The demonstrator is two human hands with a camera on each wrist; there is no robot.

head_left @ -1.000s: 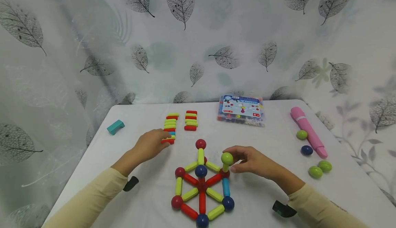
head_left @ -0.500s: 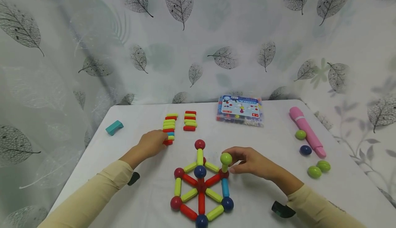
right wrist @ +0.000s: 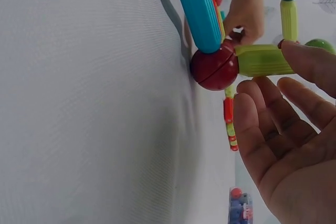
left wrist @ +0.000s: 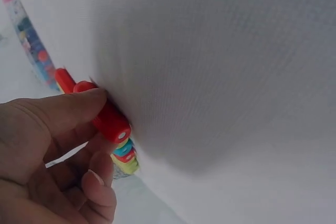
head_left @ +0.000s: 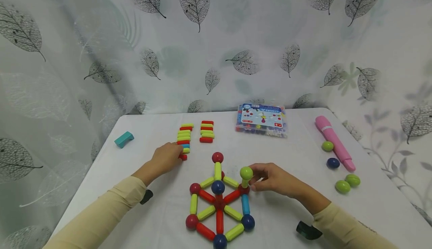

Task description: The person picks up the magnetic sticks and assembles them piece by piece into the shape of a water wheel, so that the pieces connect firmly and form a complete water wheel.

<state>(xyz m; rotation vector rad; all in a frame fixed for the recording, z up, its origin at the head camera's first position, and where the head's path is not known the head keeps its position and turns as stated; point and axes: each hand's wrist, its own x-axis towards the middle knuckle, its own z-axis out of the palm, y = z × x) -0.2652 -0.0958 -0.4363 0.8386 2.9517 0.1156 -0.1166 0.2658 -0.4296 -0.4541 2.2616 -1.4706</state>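
Observation:
My left hand [head_left: 165,159] pinches a red magnetic rod [left wrist: 111,121] between thumb and fingers, low over the table at the near end of a row of coloured rods [head_left: 184,133]. In front of me lies a six-sided wheel of rods and balls, with a red ball [head_left: 219,201] at its hub. A dark blue ball [head_left: 218,187] and a red ball [head_left: 217,157] top upright rods. My right hand [head_left: 275,177] stays beside another upright, a green rod [right wrist: 265,61] with a green ball [head_left: 246,173] on top, its fingers loosely bent around that side.
A shorter row of rods [head_left: 207,131] lies right of the first. Behind is a clear box [head_left: 261,120] with a printed label. A teal block [head_left: 124,139] sits at left. At right lie a pink tube-shaped thing [head_left: 335,143], green balls [head_left: 342,186] and a blue ball [head_left: 333,163].
My left hand has taken hold of the red rod at the row's near end and drawn it slightly towards me, opening a gap. The right hand has barely moved.

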